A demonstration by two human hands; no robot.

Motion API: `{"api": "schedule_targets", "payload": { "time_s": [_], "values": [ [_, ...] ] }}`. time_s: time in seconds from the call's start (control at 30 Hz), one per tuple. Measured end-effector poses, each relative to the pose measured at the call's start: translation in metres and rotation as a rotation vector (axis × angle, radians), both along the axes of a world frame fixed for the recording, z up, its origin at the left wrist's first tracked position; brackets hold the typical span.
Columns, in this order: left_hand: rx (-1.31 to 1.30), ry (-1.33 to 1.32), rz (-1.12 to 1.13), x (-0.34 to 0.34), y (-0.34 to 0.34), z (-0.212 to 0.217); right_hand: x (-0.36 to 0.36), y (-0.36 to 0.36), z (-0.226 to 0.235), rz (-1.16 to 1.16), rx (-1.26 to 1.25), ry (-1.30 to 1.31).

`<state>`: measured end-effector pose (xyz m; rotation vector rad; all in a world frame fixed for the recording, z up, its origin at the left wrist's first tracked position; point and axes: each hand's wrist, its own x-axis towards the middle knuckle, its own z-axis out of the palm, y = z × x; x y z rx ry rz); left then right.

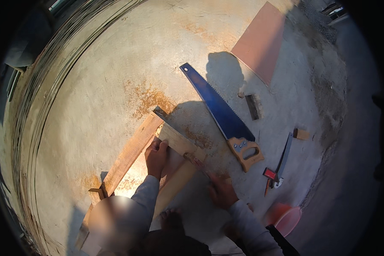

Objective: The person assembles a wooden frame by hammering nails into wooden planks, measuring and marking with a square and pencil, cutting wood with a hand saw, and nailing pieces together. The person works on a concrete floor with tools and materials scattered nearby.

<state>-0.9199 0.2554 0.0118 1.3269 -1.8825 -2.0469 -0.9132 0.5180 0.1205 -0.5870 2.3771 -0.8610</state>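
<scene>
On the floor before me, wooden boards meet at a corner: a long plank (130, 154) slants down to the left, and a shorter board (180, 140) runs off to the right. My left hand (157, 158) is closed on the shorter board just inside that corner, its thumb against the wood. To the right, my right hand (223, 192) grips what looks like a hammer (198, 164), smeared by motion, its head over the shorter board's right end. Another pale board (175, 192) lies between my arms. A handsaw (219, 106) with a blue blade and wooden handle rests beyond my right hand.
Sawdust (148, 100) is scattered past the corner. At the right are a reddish-brown sheet (262, 42), a wood block (301, 134), a dark-bladed tool beside a red piece (269, 173), and a pink bucket (288, 219). Long thin rods (51, 81) line the left. A blurred round patch covers the lower left.
</scene>
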Motion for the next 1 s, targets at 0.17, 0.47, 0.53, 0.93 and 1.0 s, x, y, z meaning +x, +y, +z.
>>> {"api": "schedule_targets", "payload": {
  "time_s": [0.17, 0.47, 0.53, 0.93, 1.0],
  "values": [
    [-0.120, 0.058, 0.006, 0.009, 0.007, -0.010, -0.014, -0.014, 0.004, 0.012, -0.214, 0.065],
    [-1.048, 0.150, 0.090, 0.022, -0.062, -0.001, -0.046, -0.056, -0.001, 0.123, -0.023, -0.006],
    [-1.237, 0.110, 0.028, 0.010, -0.081, -0.004, -0.049, -0.060, 0.000, 0.085, -0.016, -0.009],
    [-1.059, -0.095, -0.077, 0.005, -0.079, -0.009, -0.043, -0.038, -0.012, 0.214, 0.089, -0.004],
    [-0.998, -0.112, -0.082, 0.006, -0.075, -0.005, -0.038, -0.028, -0.014, 0.226, -0.083, -0.035]
  ]
}}
